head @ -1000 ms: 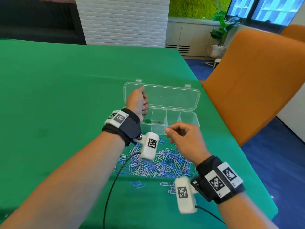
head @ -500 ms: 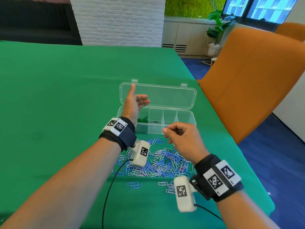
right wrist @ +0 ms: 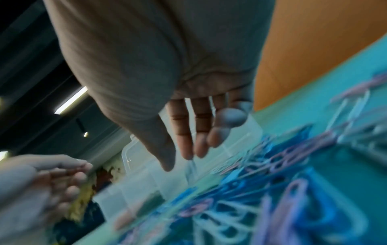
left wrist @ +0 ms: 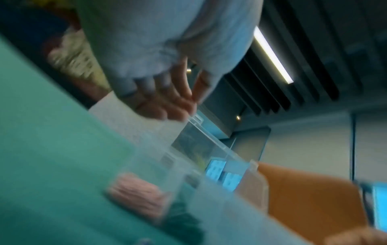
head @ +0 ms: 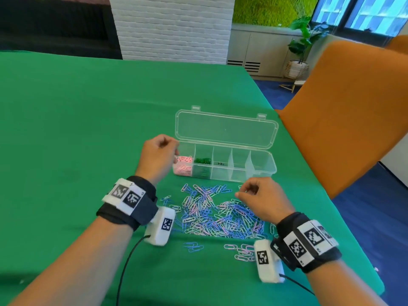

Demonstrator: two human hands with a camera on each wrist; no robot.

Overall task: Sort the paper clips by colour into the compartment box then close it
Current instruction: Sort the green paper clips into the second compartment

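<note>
The clear compartment box (head: 261, 165) stands on the green table with its lid (head: 225, 129) open and tipped back. Pink clips (head: 183, 165) fill the leftmost compartment and green clips (head: 202, 163) the second one; the others look bare. A pile of blue, pink and white clips (head: 218, 214) lies in front of the box. My left hand (head: 159, 155) hovers at the box's left end, fingers curled, nothing visible in it. My right hand (head: 240, 192) is at the pile's far right edge; thumb and forefinger pinch a pale clip (right wrist: 192, 165).
A few stray clips (head: 194, 247) lie nearer me, more by my right wrist (head: 242, 252). An orange chair back (head: 342, 107) stands close beside the table's right edge. Green cloth (head: 88, 129) stretches left of and behind the box.
My left hand, spread over the box half a second ago, has drawn back to the box's left end and curled. My right hand has dropped to the pile's edge.
</note>
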